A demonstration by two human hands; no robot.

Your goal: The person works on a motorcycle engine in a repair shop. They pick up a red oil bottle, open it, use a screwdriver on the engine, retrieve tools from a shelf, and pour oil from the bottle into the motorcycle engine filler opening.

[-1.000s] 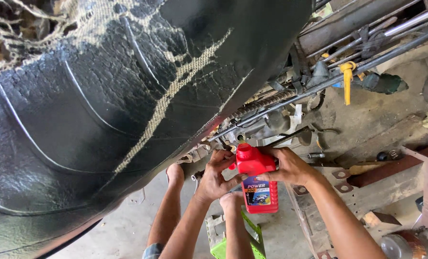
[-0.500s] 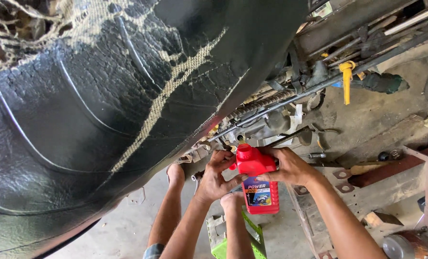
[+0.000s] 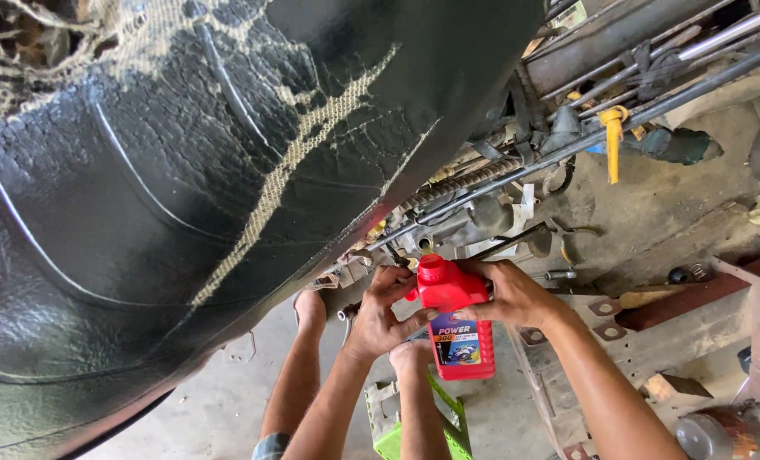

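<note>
Our hands, left (image 3: 380,311) and right (image 3: 512,294), squeeze a red bottle (image 3: 455,328) held between them, under the black seat (image 3: 227,170). It looks light, smooth, maybe oily; we should grip its sides.

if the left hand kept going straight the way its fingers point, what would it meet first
The left hand already has its fingers on the red bottle near the cap, so that comes first. Beyond it is the right hand, though depth is hard to judge.

A single head-worn camera looks steeply down at close range, a cracked black seat (image 3: 184,196) filling the left, hands and concrete floor (image 3: 218,400) beyond.
</note>
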